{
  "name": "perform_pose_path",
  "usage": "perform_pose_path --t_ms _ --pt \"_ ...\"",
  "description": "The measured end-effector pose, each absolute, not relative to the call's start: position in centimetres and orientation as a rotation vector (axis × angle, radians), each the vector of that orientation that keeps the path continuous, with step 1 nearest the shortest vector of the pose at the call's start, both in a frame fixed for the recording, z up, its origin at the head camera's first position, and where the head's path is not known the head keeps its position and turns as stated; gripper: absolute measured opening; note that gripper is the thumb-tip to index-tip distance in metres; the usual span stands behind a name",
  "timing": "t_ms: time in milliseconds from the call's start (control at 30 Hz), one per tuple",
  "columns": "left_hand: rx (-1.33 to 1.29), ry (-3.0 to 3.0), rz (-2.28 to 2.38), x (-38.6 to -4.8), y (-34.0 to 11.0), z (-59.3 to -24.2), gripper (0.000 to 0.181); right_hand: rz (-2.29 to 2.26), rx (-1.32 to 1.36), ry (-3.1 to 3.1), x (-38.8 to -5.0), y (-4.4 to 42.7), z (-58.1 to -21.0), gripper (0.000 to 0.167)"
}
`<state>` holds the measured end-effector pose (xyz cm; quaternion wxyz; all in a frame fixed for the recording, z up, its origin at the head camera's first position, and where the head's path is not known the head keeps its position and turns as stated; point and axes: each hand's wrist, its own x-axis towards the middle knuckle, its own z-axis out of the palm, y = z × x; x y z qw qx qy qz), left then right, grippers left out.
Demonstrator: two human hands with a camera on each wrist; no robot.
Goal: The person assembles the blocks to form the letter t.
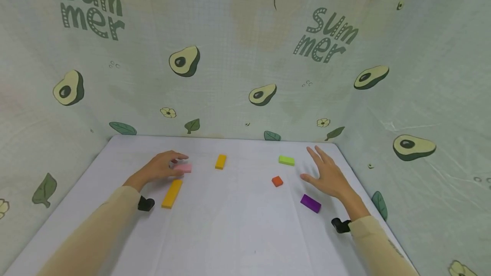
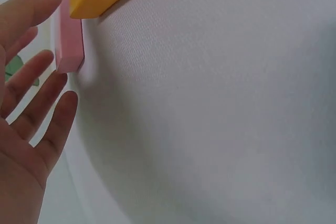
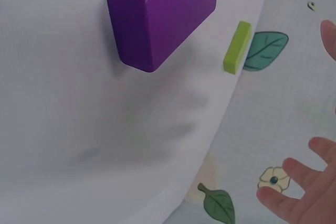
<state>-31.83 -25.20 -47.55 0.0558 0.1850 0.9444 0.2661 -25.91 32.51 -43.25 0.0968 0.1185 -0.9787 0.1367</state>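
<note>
My left hand (image 1: 163, 167) is at the pink block (image 1: 184, 168), its thumb and fingers spread around the block's near end without closing on it. In the left wrist view the thumb overlaps the edge of the pink block (image 2: 69, 40); whether it touches I cannot tell. A long yellow-orange block (image 1: 171, 194) lies just below that hand. On the other side, my right hand (image 1: 326, 176) hovers with fingers spread and holds nothing. Around it lie a lime green block (image 1: 286, 160), a small orange-red block (image 1: 277, 181) and a purple block (image 1: 310, 203).
A short yellow-orange block (image 1: 220, 161) lies toward the back of the white table (image 1: 230, 225). Printed cloth (image 1: 222, 24) hangs behind and along both sides of the table. Each wrist carries a small black camera mount (image 1: 145, 203).
</note>
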Motion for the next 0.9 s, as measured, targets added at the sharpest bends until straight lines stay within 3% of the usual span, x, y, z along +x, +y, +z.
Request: perform_pose_path --t_ms 900 --pt "0.501 2.794 0.983 -32.1 -24.6 -48.9 0.041 0.597 0.334 -2.932 -27.7 31.7 -44.8 0.097"
